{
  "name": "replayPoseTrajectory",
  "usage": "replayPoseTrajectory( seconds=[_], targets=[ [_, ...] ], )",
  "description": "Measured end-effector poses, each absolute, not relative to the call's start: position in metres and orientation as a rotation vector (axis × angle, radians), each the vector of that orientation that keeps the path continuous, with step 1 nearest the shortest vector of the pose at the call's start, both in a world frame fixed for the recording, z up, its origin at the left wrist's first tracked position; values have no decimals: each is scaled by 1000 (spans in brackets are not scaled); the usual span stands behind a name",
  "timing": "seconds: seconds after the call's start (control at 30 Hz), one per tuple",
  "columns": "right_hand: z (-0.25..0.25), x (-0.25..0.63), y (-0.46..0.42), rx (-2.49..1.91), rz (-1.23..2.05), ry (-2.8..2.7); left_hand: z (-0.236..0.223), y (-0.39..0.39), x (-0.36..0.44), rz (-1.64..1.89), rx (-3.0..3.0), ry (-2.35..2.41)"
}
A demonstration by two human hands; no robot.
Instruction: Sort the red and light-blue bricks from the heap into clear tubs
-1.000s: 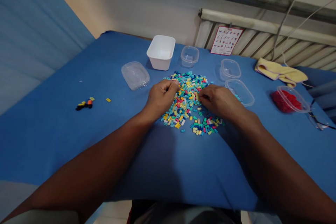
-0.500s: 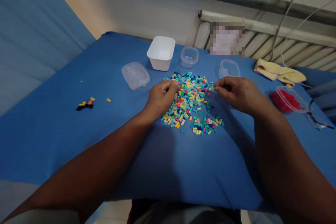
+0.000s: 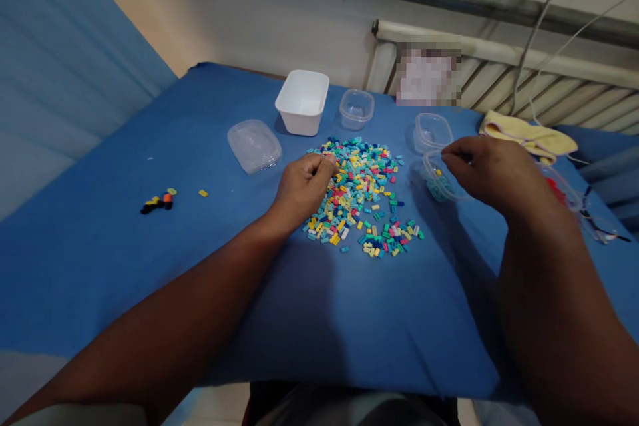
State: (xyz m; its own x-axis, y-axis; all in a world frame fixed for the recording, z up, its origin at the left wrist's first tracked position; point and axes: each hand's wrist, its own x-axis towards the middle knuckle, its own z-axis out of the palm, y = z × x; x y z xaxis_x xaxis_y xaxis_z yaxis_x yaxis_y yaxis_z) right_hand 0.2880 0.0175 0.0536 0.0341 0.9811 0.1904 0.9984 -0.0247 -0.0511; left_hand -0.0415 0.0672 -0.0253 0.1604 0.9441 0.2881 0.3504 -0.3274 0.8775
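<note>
A pile of small coloured bricks [image 3: 360, 194] lies spread on the blue table [image 3: 150, 259]. My left hand [image 3: 301, 190] rests on the pile's left edge with its fingers curled in, thumb and fingertips pinched among the bricks. My right hand [image 3: 492, 172] hovers over a clear tub [image 3: 435, 181] right of the pile, fingers curled downward above it. That tub holds some teal bricks and a yellow one. Whether the right hand's fingers still hold a brick is hidden.
At the back stand a white tub [image 3: 302, 101], a small clear tub [image 3: 356, 108] and another clear tub [image 3: 432, 131]. A clear lid [image 3: 254, 144] lies left of the pile. A few dark and yellow bricks [image 3: 158, 200] sit far left. A yellow cloth [image 3: 526, 136] lies at the right.
My right hand has lifted off the pile and travelled right to a spot above the clear tub. My left hand has stayed on the pile's left edge.
</note>
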Motion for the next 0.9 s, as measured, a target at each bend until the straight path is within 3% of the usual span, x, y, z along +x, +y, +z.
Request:
replayPoseTrajectory(
  seconds=[0.27, 0.5, 0.77, 0.9],
  targets=[
    [16, 224, 25, -1464, 319, -2411, -23, 68, -39, 1152, 1802, 1231],
    [16, 238, 26, -1601, 314, -2383, -22, 66, -39, 1140, 1812, 1248],
    [10, 218, 26, -1403, 261, -2491, -20, 67, -40, 1153, 1812, 1240],
    [25, 222, 24, -1555, 273, -2548, -19, 68, -40, 1129, 1788, 1276]
  ],
)
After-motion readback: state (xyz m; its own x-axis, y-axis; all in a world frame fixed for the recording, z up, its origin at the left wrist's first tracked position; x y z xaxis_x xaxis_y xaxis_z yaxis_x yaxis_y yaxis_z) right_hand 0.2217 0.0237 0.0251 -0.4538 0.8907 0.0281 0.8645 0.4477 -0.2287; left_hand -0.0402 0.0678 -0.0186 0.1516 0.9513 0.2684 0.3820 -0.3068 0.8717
